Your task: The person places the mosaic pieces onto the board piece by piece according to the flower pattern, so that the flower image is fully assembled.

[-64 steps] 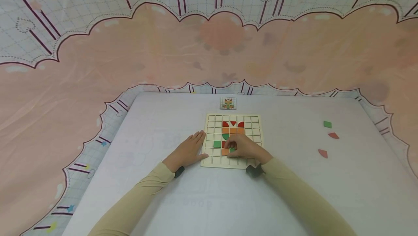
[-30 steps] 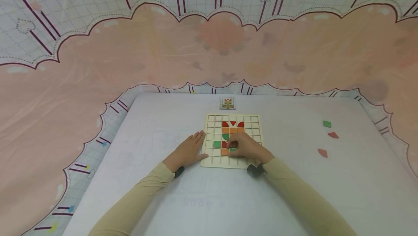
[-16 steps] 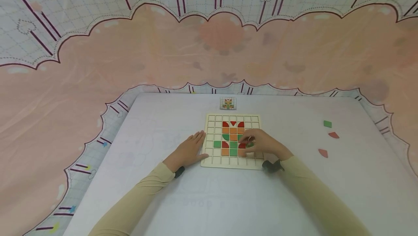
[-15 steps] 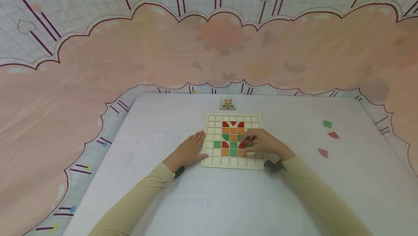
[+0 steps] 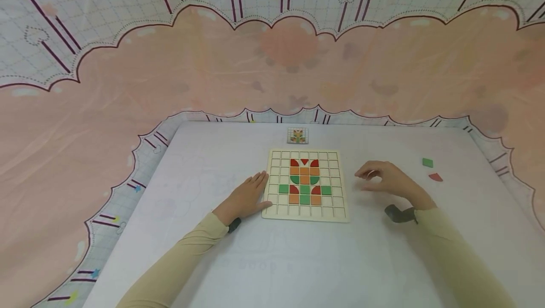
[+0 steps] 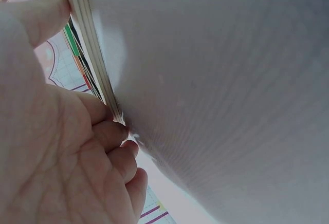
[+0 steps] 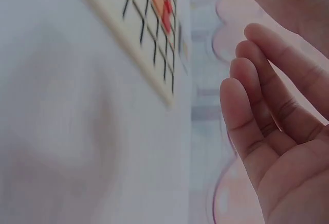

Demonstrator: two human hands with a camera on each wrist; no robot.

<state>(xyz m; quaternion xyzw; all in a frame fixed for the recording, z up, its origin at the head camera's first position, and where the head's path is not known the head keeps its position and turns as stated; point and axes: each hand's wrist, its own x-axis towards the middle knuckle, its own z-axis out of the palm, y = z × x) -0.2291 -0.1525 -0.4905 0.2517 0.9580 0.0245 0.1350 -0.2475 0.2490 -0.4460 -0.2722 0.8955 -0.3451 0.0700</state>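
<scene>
A pale square grid board point(image 5: 335, 211) lies on the table with red, orange and green tiles set in its middle cells. My left hand point(image 5: 241, 199) rests along the board's left edge, thumb and fingertips against it. The left wrist view shows those fingers point(image 6: 110, 134) at the board's side. Off the board's right side, above the table, is my right hand point(image 5: 389, 180), its fingers loosely bent and thumb apart. In the right wrist view nothing lies between its fingers point(image 7: 239, 103) and thumb.
A small pattern card point(image 5: 297, 135) lies behind the board. To the right are a loose green square tile point(image 5: 427, 162) and a red quarter-round tile point(image 5: 435, 177). My right wrist covers the spot of another red tile. A patterned cloth point(image 5: 238, 71) hangs behind the white table point(image 5: 204, 156).
My right hand has left the board and moved right, uncovering a green square tile in the right-hand cell of the pattern. The left hand stays in place.
</scene>
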